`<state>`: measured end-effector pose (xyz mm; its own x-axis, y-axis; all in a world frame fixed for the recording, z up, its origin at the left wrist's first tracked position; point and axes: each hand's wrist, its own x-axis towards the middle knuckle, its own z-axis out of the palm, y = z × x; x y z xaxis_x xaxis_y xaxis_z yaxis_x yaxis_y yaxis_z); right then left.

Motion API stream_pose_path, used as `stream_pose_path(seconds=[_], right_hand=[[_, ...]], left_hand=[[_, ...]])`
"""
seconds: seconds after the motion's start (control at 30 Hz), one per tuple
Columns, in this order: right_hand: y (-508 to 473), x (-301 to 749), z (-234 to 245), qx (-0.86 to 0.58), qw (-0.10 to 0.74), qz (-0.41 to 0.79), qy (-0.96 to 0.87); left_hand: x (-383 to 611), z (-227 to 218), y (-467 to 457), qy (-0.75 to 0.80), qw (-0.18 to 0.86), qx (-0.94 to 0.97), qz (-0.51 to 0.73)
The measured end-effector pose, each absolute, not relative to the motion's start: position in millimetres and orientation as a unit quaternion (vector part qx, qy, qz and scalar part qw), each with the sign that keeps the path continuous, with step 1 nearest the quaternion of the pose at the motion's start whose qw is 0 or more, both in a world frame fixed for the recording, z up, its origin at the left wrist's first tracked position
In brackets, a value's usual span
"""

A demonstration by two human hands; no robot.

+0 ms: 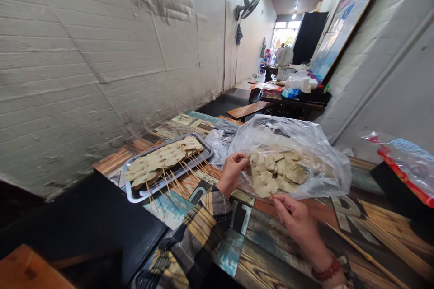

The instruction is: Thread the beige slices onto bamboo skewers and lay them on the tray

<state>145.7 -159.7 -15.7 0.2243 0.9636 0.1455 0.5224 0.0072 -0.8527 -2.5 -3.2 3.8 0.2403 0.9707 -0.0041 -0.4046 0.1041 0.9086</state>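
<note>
My left hand (pixel 232 172), in a plaid sleeve, pinches the upper left edge of flat, pale beige-green slices (pixel 264 184) with wavy edges. At their lower edge my right hand (pixel 294 216) is closed, thumb and forefinger together on what seems to be the end of a thin skewer, mostly hidden. Behind these slices a clear plastic bag (pixel 327 167) lies open with more loose slices (pixel 294 174) in it. To the left, a metal tray (pixel 134 198) holds a stack of skewered slices (pixel 162 158), their bamboo sticks (pixel 174 183) poking over its near rim.
Loose bamboo skewers (pixel 369 257) lie on the patterned wooden table (pixel 271 239) at the right. A red-edged plastic package (pixel 407 176) stands beyond them. Crumpled clear plastic (pixel 217 144) sits between tray and bag. A white wall (pixel 101 63) runs along the left; a bench (pixel 249 109) stands farther back.
</note>
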Motion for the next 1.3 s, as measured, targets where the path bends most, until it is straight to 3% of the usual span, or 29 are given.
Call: stream_pose_path(seconds=[0.27,0.43,0.77,1.3], right_hand=[[-156.1,144.7,-19.6,-0.609,0.506,0.359,-0.494],[-157.4,141.6,-16.9,-0.607,0.496,0.371,-0.498],[-160.4,141.4,-16.8,-0.662,0.431,0.28,-0.546],[-162.0,138.5,-11.9,-0.659,0.457,0.254,-0.54]], left_hand=[[-1.2,2.4,-2.6,0.282,0.757,0.348,0.476],[1.5,1.3,-5.7,0.261,0.781,0.353,0.444],[-1.3,-5.9,1.9,0.323,0.717,0.373,0.493],[-2.1,0.0,-4.5,0.325,0.728,0.396,0.456]])
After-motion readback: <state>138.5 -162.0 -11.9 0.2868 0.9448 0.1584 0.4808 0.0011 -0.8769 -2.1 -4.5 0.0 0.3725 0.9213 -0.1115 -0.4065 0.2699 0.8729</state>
